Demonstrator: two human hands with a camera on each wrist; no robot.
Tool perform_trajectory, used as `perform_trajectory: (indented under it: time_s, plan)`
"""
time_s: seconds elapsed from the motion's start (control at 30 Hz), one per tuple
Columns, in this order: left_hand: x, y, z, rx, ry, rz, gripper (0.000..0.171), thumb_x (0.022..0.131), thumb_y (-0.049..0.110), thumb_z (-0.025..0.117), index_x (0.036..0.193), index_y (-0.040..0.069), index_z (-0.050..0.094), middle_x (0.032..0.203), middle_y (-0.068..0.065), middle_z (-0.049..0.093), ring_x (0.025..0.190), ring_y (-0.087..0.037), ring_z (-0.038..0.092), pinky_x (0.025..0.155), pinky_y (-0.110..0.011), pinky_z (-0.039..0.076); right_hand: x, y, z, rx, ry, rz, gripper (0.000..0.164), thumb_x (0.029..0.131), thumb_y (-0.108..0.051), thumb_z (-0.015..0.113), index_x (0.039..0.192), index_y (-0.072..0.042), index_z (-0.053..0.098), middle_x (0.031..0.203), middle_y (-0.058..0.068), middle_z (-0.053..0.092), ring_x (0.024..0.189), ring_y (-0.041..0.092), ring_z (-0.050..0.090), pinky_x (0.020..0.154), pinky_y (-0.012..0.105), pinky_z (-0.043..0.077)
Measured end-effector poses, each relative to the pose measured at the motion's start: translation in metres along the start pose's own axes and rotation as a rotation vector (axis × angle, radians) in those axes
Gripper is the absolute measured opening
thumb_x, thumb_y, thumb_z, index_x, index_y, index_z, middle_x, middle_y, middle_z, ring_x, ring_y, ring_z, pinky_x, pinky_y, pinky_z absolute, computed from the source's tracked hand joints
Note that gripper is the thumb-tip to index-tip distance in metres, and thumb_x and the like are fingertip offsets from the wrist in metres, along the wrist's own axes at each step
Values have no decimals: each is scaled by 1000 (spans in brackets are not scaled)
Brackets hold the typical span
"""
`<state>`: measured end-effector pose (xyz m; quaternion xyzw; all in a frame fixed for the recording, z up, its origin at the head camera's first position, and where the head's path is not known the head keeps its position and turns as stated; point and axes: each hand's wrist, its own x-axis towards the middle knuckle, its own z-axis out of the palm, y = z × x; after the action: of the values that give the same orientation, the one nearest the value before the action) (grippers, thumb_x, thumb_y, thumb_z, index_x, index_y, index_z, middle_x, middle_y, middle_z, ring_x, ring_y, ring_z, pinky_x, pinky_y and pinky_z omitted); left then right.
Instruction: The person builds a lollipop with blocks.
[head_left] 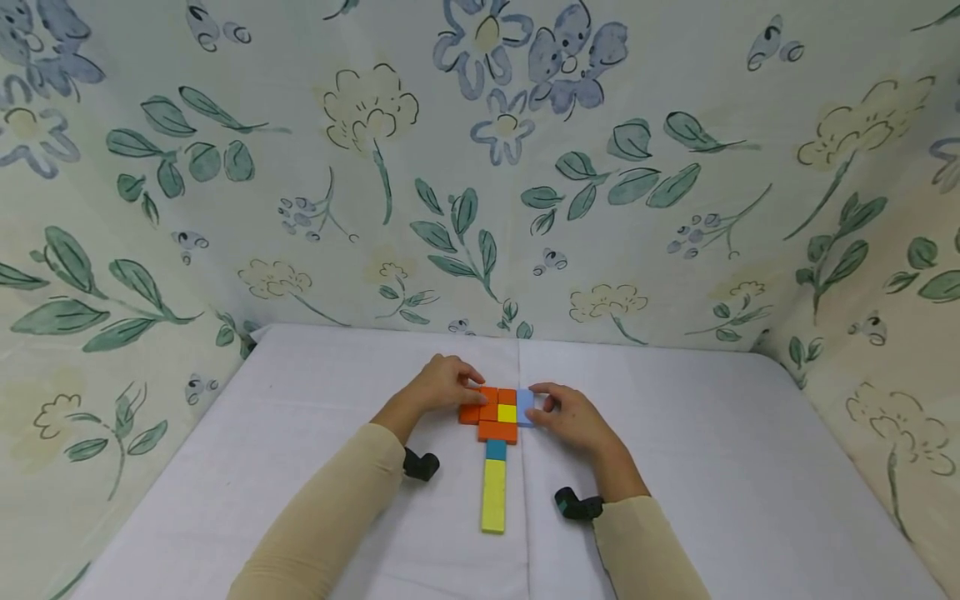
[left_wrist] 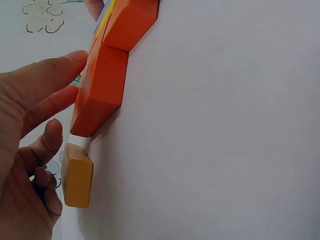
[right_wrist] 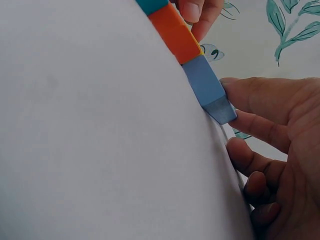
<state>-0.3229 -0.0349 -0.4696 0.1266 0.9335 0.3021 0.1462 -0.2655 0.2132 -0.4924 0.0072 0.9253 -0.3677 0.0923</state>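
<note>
Flat coloured blocks lie joined on the white tablecloth in the head view. My left hand (head_left: 441, 385) pinches an orange block (head_left: 489, 408) at the upper left of the cluster with thumb and index finger. On the right side, thumb and index finger of my right hand (head_left: 576, 418) pinch a light blue block (right_wrist: 204, 82). A small yellow block (head_left: 507, 414) sits between these two. Below it lies another orange block (head_left: 497, 432), then a teal block (head_left: 496, 450) and a long yellow block (head_left: 493, 497) in a line toward me.
A separate yellow-orange block (left_wrist: 78, 182) stands beside the curled fingers in the left wrist view; the left hand hides it from the head view. Black devices (head_left: 422, 465) are worn at both wrists. Flower-patterned cloth (head_left: 480, 208) rises behind the table (head_left: 675, 417).
</note>
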Motion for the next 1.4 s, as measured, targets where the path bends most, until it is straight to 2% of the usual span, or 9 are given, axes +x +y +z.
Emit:
perform_trajectory:
  time_s: [0.17,0.27,0.47,0.63,0.73,0.9,1.03,1.13,1.4]
  plan:
    - [-4,-1,0,33,5,6,27,84,43,83,106,30,79,108,2,61,111,-21,46,86,-37,47,0,-2,0,0,2,0,47,91,-36,76,136,-24,64,100,5,58,92,22,52,72,32,43]
    - [-6,-2,-1,34,10,19,29,86,44,80,112,30,78,111,1,61,110,-21,46,85,-37,47,0,-2,0,-2,2,-9,47,92,-35,75,135,-24,65,100,5,58,91,21,52,72,32,43]
    - [-9,-17,-5,18,91,15,34,94,39,70,126,28,72,110,-2,59,107,-22,48,86,-37,48,0,-1,1,-2,11,-12,46,92,-34,76,135,-23,65,100,5,58,90,21,52,71,32,43]
    - [-16,-29,-11,29,135,-19,45,91,39,74,131,20,66,109,-5,59,103,-23,51,87,-38,49,-2,-2,1,-11,13,-16,46,92,-34,75,136,-22,64,100,5,58,90,21,52,71,32,43]
    - [-21,-34,-13,26,138,-64,49,87,41,77,127,15,62,108,-7,60,99,-23,53,86,-38,49,-2,-4,0,-21,13,-4,47,92,-34,75,137,-23,64,100,5,58,91,21,52,72,32,43]
    - [-27,-38,-12,11,136,-125,52,83,48,81,114,13,58,99,-7,60,89,-22,55,76,-34,47,-2,-3,-1,-27,15,10,48,92,-35,75,137,-24,63,101,5,58,92,21,52,73,32,43]
    - [-30,-37,-10,10,152,-130,48,82,49,81,104,13,60,90,-6,60,84,-21,55,71,-31,45,-2,-2,-1,-22,11,7,48,92,-35,75,137,-24,63,101,5,58,91,21,52,72,32,43]
    - [-31,-38,-10,11,169,-129,41,84,45,81,100,12,62,88,-5,61,84,-20,55,72,-31,46,-2,-2,0,-21,6,2,48,92,-35,75,137,-23,63,101,5,58,91,21,52,72,31,43]
    - [-31,-43,-10,-3,213,-136,34,88,39,76,103,11,67,92,-3,66,86,-20,58,81,-33,52,-1,-2,1,-20,12,2,48,92,-35,75,137,-24,63,100,5,58,91,21,52,72,31,43]
